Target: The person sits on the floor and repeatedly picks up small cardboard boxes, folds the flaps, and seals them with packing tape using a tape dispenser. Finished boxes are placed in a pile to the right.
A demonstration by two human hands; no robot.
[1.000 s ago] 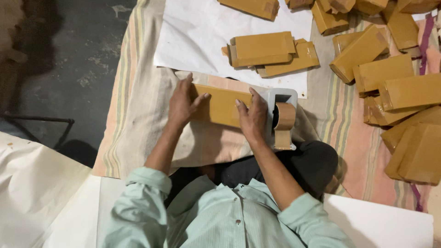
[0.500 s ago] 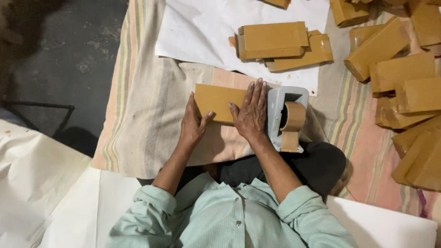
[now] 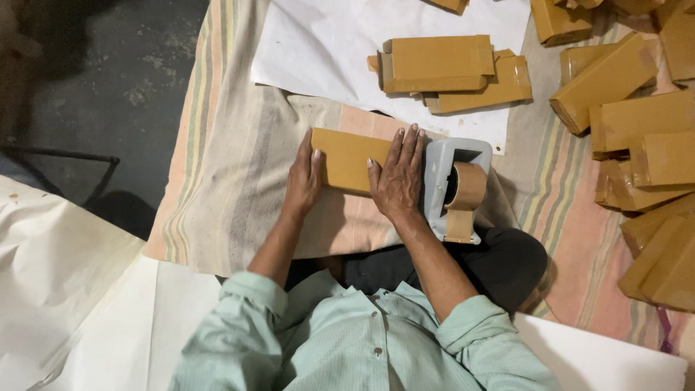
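Hands first: we see the right hand [image 3: 398, 181] laid flat, palm down, with its fingers spread and pointing to the far side, pressed on the right end of a tan cardboard box [image 3: 350, 158]. We see the left hand [image 3: 304, 177] cupped against the left end of the same box, fingers together along its near-left edge and the thumb on its top face; neither hand pinches or closes around anything. The box lies flat and lengthwise from left to right on a striped cloth [image 3: 232, 166], directly in front of the person and over the lap. Just right of the right hand, and touching the box end as far as we can tell, stands a grey tape dispenser [image 3: 452, 181] carrying a roll of brown tape [image 3: 467, 187], with a strip of tape hanging down toward the near side. Beyond the box, on the far side, a white paper sheet [image 3: 326, 51] covers part of the cloth, and two wrapped tan boxes [image 3: 449, 69] rest on it, one stacked partly over the other. Well apart to the right, we note a loose pile of tan boxes [image 3: 637, 137] spread over the cloth. Left of the cloth lies a dark floor [image 3: 108, 80]. Nearest the camera, we see the pale green shirt [image 3: 340, 340].
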